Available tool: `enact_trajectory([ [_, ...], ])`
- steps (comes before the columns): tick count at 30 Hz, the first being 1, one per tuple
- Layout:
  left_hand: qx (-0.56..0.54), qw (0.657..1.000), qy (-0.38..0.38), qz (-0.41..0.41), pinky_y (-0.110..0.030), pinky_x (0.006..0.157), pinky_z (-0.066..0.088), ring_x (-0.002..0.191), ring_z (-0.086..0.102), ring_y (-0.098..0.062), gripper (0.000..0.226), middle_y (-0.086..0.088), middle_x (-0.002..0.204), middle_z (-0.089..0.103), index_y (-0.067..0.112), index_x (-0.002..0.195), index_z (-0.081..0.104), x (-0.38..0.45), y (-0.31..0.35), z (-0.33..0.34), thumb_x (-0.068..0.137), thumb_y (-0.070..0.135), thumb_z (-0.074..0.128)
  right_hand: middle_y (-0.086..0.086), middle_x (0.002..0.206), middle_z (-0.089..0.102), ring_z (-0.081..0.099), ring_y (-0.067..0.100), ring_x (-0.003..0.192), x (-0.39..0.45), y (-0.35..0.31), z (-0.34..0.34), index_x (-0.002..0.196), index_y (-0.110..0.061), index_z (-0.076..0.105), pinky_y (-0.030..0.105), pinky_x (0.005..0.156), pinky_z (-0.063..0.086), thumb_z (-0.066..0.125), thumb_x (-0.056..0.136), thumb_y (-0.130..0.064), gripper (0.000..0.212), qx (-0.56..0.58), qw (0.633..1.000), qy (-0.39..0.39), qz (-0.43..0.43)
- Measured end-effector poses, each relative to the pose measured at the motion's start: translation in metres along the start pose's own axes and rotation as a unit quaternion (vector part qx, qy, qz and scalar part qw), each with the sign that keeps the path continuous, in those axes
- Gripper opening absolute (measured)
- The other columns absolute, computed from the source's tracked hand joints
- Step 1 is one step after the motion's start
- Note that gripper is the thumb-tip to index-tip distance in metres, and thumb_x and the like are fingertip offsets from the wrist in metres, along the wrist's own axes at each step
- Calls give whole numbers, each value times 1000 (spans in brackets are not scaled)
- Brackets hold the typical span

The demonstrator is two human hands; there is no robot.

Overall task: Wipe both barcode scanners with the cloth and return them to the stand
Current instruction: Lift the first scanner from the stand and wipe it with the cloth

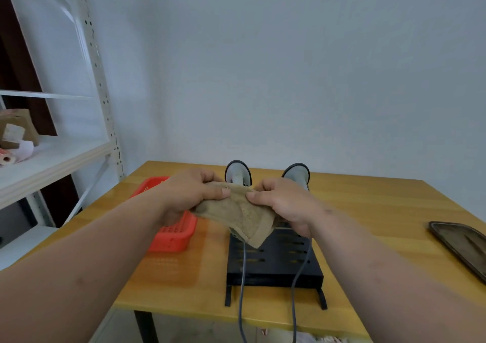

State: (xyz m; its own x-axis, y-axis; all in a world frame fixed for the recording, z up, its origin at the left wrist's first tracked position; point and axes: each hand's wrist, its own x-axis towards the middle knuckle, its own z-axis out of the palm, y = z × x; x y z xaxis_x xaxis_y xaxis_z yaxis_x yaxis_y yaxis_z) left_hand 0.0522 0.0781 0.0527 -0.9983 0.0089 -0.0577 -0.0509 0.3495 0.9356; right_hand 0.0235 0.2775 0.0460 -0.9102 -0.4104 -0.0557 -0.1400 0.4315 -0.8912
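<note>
My left hand point(192, 198) and right hand point(282, 206) each pinch an edge of the tan cloth point(242, 218), held above the black stand point(273, 261) on the yellow table point(368, 224). Both grey scanners point(238, 173) point(297, 175) sit upright in the stand, cables trailing off the table's edge. A red basket point(171, 235) lies left.

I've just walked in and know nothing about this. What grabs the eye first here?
Two bare hands, left hand and right hand, hold a tan cloth stretched between them at the centre. Just behind it two grey barcode scanners stand in a black stand on the yellow wooden table, cables trailing off the near edge. A bright red basket sits to the left.
</note>
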Motion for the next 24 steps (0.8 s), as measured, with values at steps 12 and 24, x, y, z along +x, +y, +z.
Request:
enact_trajectory([
  [12, -98, 995, -25, -27, -32, 63, 51, 74, 58, -19, 4, -8, 81, 62, 11, 84, 63, 7, -8, 1, 86, 11, 66, 1, 79, 62, 56, 17, 77, -9, 10, -22, 78, -14, 61, 30, 70, 44, 62, 92, -17, 14, 62, 996, 58, 3],
  [24, -195, 979, -57, -14, -28, 49, 54, 60, 62, -18, 4, -9, 74, 65, 10, 85, 59, 19, 1, 21, 89, 10, 61, -9, 109, 65, 61, 8, 100, -2, 15, -3, 121, -28, 58, 27, 86, 50, 67, 86, -49, 42, -40, 999, 0, -19],
])
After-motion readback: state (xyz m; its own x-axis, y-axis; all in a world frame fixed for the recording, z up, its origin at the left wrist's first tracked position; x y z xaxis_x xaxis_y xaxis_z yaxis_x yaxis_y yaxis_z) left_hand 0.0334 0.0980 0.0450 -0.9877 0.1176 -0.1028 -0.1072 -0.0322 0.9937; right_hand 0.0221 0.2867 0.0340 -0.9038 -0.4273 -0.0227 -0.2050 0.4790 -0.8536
